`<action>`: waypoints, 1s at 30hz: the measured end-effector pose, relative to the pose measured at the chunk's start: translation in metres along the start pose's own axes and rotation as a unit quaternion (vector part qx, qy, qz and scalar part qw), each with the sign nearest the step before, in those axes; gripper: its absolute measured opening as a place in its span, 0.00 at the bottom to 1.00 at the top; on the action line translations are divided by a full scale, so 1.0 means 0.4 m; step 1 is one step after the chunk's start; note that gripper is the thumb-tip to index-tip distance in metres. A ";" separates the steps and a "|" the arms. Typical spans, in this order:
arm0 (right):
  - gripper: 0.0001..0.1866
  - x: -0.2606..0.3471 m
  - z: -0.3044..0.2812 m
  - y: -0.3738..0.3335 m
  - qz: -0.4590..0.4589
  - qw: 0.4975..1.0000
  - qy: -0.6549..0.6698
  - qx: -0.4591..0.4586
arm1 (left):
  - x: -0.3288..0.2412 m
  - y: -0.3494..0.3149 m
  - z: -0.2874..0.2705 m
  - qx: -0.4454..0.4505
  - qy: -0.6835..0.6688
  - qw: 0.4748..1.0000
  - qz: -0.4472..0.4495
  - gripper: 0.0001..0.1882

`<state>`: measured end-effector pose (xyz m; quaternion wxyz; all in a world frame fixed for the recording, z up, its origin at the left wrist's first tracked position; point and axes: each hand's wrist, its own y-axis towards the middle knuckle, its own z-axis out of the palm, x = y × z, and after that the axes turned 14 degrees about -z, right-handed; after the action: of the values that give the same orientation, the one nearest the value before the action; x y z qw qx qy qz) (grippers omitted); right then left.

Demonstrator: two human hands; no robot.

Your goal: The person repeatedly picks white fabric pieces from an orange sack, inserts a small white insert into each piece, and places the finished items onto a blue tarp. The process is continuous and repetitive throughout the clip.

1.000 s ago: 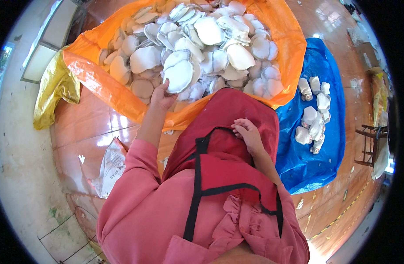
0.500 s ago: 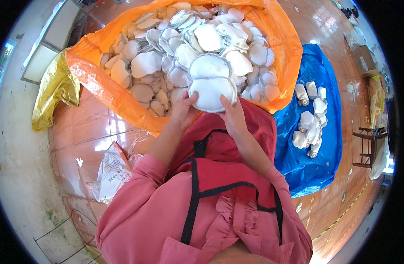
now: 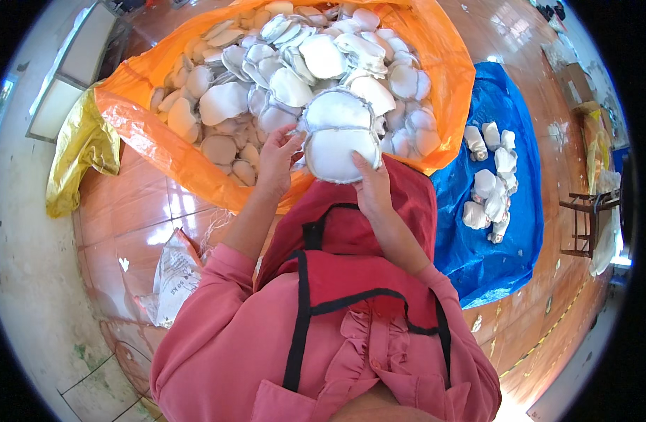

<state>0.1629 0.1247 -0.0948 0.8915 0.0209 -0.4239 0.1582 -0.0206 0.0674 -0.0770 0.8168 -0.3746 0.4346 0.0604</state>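
Both my hands hold a joined pair of white foam cups (image 3: 337, 137) above my red apron. My left hand (image 3: 277, 158) grips its left edge. On its lower right edge sits my right hand (image 3: 372, 186). Just beyond them an orange plastic sheet (image 3: 154, 133) carries a big heap of several similar white foam cups (image 3: 288, 63).
A blue plastic sheet (image 3: 499, 260) lies to my right with stacked white cups (image 3: 488, 179) on it. A yellow plastic bag (image 3: 80, 151) sits at the left. A white woven sack (image 3: 175, 271) lies by my left elbow on the glossy brown tile floor. Wooden furniture (image 3: 583, 225) stands far right.
My left hand lifted a pair of white cups out of the heap, my right hand rose from the apron to meet it, and both now hold the pair closer to me.
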 end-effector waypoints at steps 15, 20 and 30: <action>0.21 -0.018 -0.005 -0.026 -0.009 0.991 -0.126 0.042 | -0.075 0.004 0.073 -0.072 0.396 0.751 0.523 0.06; 0.22 -0.011 -0.009 -0.034 -0.006 0.990 -0.125 0.059 | -0.079 -0.001 0.052 -0.065 0.509 0.650 0.560 0.06; 0.23 0.002 -0.025 -0.035 0.029 0.987 -0.092 0.125 | -0.050 0.018 -0.008 -0.079 0.499 0.696 0.510 0.06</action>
<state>0.1752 0.1135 -0.0993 0.8342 0.1345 -0.4811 0.2335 -0.0381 0.0750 -0.0669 0.2910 -0.1339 0.8965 0.3062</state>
